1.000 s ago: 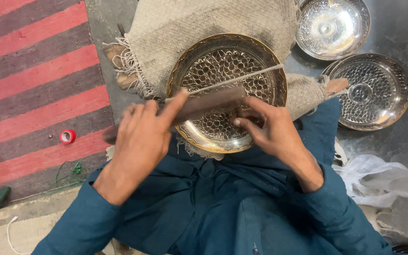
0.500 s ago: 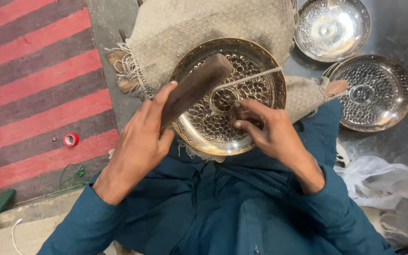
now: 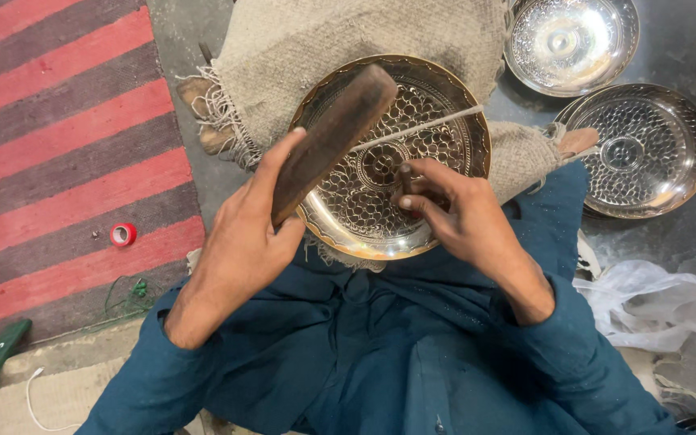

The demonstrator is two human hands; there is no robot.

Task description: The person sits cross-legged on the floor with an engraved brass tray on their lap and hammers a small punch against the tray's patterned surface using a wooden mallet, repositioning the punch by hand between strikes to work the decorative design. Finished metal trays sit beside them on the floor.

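Wooden block (image 3: pixel 333 138) in left hand (image 3: pixel 245 242), long axis up-right, perhaps tilted

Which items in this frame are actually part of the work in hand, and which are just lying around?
In use:
- patterned brass plate, resting on burlap cloth
- dark wooden block, gripped by left hand
- thin tool at the plate's centre, held by right hand

Lying about:
- two silver embossed plates
- red tape roll
- striped rug
- white plastic bag
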